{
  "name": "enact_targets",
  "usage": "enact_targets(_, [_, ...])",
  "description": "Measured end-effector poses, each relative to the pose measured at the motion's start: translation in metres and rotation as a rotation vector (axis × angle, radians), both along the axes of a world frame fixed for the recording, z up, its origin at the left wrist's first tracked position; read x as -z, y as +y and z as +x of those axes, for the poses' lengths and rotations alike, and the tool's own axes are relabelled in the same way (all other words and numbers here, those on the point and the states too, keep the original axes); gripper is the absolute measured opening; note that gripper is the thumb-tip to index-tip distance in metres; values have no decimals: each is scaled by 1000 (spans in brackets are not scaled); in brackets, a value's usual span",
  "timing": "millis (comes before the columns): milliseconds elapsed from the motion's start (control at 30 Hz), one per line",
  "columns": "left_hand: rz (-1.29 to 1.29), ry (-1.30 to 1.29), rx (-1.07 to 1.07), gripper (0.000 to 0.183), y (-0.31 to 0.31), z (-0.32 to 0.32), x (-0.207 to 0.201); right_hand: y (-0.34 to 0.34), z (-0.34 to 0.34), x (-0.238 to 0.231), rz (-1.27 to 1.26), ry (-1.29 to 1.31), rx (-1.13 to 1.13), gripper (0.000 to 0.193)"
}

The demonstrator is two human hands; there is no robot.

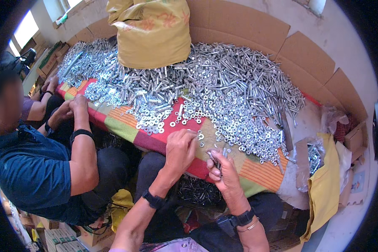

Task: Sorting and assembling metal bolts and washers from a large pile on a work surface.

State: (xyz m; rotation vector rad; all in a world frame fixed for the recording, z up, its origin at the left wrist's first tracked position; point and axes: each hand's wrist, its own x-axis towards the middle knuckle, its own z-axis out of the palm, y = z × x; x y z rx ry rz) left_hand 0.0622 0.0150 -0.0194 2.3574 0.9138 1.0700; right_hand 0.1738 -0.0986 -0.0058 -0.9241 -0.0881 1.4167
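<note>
My left hand (180, 149) is closed, its fingertips pinched together just over the edge of the cloth beside some loose washers (200, 136). Whatever is between those fingertips is too small to make out. To its right, my right hand (226, 170) is curled around several metal bolts (225, 152), whose shiny ends stick out past the thumb and fingers. A patchwork cloth (262, 173) in red, green and orange lies under both hands' work area. On it, silver nuts (239, 132) and flat washers (151, 124) spread in front of a large heap of bolts and sleeves (248, 75).
A full yellow sack (153, 38) stands on the heap, with cardboard sheets (239, 21) behind. A co-worker (38, 168) sits at the left, hands at the cloth's edge. A dark container of bolts (197, 191) is below the edge. At right are a bag of hardware (315, 157) and yellow sacking (325, 180).
</note>
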Motion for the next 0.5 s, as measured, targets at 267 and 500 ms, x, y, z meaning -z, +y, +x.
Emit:
enact_targets(267, [74,5,124,14,-41,-14,-9,1,-8,13,-47,-74,-34,13])
enact_targets(500, [20,-105,201,21,-46,-12,-6,0,-8,13,-70,84,60,15])
